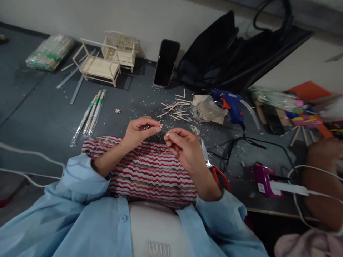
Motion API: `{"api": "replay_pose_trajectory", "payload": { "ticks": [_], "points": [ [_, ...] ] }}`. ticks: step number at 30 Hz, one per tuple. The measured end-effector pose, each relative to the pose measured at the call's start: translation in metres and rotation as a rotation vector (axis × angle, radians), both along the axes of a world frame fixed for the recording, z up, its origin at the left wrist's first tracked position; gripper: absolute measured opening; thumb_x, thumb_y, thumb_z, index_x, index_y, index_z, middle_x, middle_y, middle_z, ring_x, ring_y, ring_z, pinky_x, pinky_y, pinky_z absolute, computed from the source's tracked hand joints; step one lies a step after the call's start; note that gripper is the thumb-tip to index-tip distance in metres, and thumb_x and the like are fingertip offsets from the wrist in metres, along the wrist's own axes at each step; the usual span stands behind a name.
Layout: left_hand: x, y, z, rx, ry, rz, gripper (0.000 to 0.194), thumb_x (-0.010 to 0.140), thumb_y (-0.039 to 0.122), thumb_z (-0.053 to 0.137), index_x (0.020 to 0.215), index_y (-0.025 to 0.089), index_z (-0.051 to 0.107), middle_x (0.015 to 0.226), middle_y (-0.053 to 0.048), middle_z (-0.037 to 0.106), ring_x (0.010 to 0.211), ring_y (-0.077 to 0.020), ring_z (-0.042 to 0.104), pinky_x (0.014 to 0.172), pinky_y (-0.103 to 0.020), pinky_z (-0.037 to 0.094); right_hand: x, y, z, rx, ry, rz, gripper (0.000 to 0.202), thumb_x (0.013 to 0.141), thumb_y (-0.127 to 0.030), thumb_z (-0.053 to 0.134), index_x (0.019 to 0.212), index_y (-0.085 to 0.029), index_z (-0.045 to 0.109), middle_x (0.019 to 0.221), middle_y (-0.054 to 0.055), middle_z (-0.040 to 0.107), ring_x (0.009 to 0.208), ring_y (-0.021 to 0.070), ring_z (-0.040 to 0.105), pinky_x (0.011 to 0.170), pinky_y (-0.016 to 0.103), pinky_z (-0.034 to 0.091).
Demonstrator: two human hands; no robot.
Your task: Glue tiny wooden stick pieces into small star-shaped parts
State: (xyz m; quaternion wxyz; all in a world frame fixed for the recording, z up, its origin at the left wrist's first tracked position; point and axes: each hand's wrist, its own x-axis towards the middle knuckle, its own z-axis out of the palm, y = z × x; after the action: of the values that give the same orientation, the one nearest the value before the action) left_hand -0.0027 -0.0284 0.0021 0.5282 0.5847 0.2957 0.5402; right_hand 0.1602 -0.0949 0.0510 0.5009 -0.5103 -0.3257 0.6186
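My left hand [142, 131] pinches a tiny pale piece between thumb and forefinger, above the table's near edge. Close to its right, my right hand [183, 144] pinches another tiny pale piece, its other fingers curled. The two pieces are a little apart; their shape is too small to tell. Beyond my hands lies a loose pile of thin wooden sticks [174, 109] among pale crumbs. A small flower-shaped wooden piece [118, 111] rests to the left. Red-handled scissors [214, 169] lie partly hidden beside my right wrist. Under my forearms is a striped cushion [152, 171].
Behind stand miniature wooden furniture [100, 67] and a phone [166, 63]. Bagged sticks [89, 114] lie left. A blue glue gun [230, 105], black bag [214, 53] and purple power adapter [268, 180] with cables are right. Another person's arm [323, 182] rests at the far right.
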Motion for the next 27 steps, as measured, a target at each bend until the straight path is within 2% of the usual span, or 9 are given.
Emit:
{"api": "replay_pose_trajectory", "payload": {
  "ticks": [4, 12, 20, 27],
  "points": [
    [-0.002, -0.002, 0.004, 0.068, 0.057, -0.03, 0.011, 0.076, 0.03, 0.079, 0.08, 0.019, 0.079, 0.072, -0.003, 0.071, 0.067, -0.0112, 0.061, 0.064, -0.024, 0.046, 0.001, 0.001, -0.012, 0.088, 0.018, -0.08, 0.012, 0.067, -0.026, 0.08, 0.076, -0.02, 0.074, 0.061, -0.005, 0.057, 0.05, 0.0049, 0.04, 0.044, 0.019, 0.028],
    [-0.001, -0.003, 0.001, 0.127, 0.162, -0.074, 0.012, 0.077, 0.029, 0.078, 0.082, 0.019, 0.078, 0.071, -0.003, 0.07, 0.067, -0.0126, 0.061, 0.064, -0.025, 0.047, 0.008, 0.002, -0.033, 0.242, -0.163, -0.13, 0.007, 0.077, -0.028, 0.077, 0.083, -0.025, 0.076, 0.071, -0.004, 0.064, 0.052, 0.0064, 0.041, 0.05, 0.023, 0.033],
    [-0.001, -0.003, -0.003, 0.188, 0.181, -0.076, 0.009, 0.079, 0.025, 0.077, 0.086, 0.019, 0.078, 0.073, -0.003, 0.071, 0.068, -0.0123, 0.062, 0.065, -0.025, 0.049, 0.009, 0.001, -0.038, 0.275, -0.23, -0.124, 0.009, 0.08, -0.031, 0.076, 0.085, -0.025, 0.075, 0.083, -0.002, 0.069, 0.062, 0.0096, 0.052, 0.06, 0.025, 0.043],
    [0.001, -0.003, -0.001, 0.264, 0.161, -0.07, 0.008, 0.08, 0.025, 0.076, 0.085, 0.019, 0.077, 0.072, -0.003, 0.072, 0.067, -0.0119, 0.063, 0.064, -0.024, 0.05, 0.008, 0.0, -0.037, 0.22, -0.24, -0.105, 0.012, 0.08, -0.035, 0.075, 0.086, -0.024, 0.075, 0.083, 0.0, 0.069, 0.066, 0.0113, 0.055, 0.061, 0.025, 0.045]
  ]
}}
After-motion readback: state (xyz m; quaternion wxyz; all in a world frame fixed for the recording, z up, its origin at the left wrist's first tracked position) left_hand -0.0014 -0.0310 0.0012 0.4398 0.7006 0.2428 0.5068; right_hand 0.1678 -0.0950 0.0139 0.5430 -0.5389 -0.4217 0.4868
